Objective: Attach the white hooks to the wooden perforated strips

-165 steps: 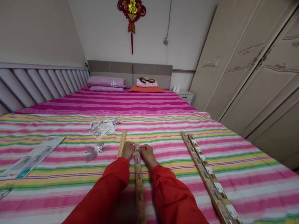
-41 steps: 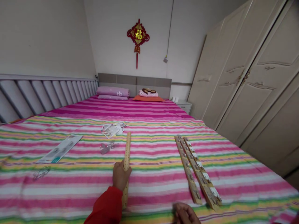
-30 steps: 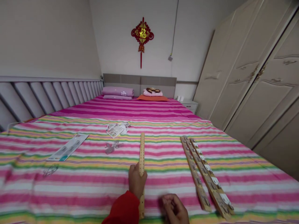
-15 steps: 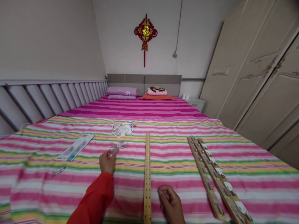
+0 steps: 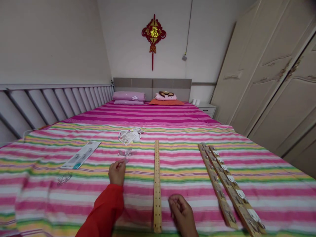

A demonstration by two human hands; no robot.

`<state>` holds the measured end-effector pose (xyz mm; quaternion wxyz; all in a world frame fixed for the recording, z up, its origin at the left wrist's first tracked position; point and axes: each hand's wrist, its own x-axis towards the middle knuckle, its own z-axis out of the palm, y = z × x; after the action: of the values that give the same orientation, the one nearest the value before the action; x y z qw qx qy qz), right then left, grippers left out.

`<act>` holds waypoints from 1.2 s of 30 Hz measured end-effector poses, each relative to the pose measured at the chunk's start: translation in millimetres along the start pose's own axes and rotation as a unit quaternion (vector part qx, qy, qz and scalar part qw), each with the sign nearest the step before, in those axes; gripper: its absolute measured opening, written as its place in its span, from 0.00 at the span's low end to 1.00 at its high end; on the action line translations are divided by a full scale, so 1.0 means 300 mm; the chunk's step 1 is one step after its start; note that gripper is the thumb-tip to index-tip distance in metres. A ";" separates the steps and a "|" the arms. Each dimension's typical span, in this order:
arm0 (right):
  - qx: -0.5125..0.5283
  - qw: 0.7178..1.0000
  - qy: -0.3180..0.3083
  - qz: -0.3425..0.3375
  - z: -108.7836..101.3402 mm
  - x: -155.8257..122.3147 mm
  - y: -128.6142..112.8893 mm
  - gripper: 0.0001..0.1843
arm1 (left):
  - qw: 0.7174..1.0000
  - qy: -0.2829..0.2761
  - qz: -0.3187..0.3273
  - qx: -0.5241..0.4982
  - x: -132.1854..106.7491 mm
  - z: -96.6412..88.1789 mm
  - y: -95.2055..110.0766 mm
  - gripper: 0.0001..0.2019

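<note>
A long perforated wooden strip [image 5: 156, 184] lies flat on the striped bedspread [image 5: 74, 197], pointing away from me. My left hand [image 5: 117, 171], in a red sleeve, is left of the strip and pinches a small clear plastic piece [image 5: 124, 161]. More clear plastic pieces [image 5: 125, 152] lie just beyond it. My right hand [image 5: 181, 212] rests on the bedspread just right of the strip's near end. Its fingers are curled, and what they hold, if anything, is hidden.
Two wooden strips fitted with white and metal hooks [image 5: 229, 187] lie side by side on the right. A pile of small packets [image 5: 128, 136], a printed card [image 5: 81, 154] and a clear piece [image 5: 64, 178] lie on the left. Wardrobe doors [image 5: 276, 85] stand right of the bed.
My left hand let go of the wooden strip, reached to the clear plastic pieces and drew back pinching one. The strip now lies free on the bed. My right hand stayed curled beside it.
</note>
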<state>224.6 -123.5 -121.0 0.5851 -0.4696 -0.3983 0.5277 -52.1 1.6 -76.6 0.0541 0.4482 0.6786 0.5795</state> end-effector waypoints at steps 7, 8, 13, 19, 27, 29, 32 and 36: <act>0.008 1.000 -0.001 0.007 0.000 -0.005 -0.012 0.20 | 0.989 -0.064 -0.040 -0.130 -0.212 -0.075 0.052 0.20; 0.010 1.000 -0.001 0.007 0.000 -0.004 -0.013 0.20 | 0.987 -0.069 -0.051 -0.136 -0.231 -0.085 0.057 0.21; 0.022 0.999 -0.010 0.025 -0.007 0.010 -0.024 0.22 | 0.981 -0.115 -0.041 -0.153 -0.295 -0.128 0.105 0.18; 0.045 0.998 -0.023 0.041 0.000 -0.004 -0.088 0.23 | 0.977 -0.164 0.040 -0.133 -0.374 -0.172 0.168 0.14; 0.085 0.992 -0.073 0.066 0.085 -0.052 -0.189 0.21 | 0.939 -0.146 0.295 -0.103 -0.462 -0.221 0.234 0.09; 0.090 0.990 -0.083 0.067 0.101 -0.063 -0.204 0.21 | 0.927 -0.136 0.336 -0.101 -0.488 -0.225 0.241 0.11; 0.092 0.990 -0.084 0.071 0.112 -0.081 -0.213 0.21 | 0.920 -0.124 0.358 -0.100 -0.529 -0.224 0.245 0.12; 0.097 0.990 -0.071 0.077 0.113 -0.094 -0.215 0.20 | 0.924 -0.109 0.351 -0.105 -0.582 -0.220 0.245 0.12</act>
<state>204.3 -147.2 -49.5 0.5558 -0.4007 -0.3485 0.6395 52.3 -169.6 -71.7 -0.0322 0.7099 0.4030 0.5767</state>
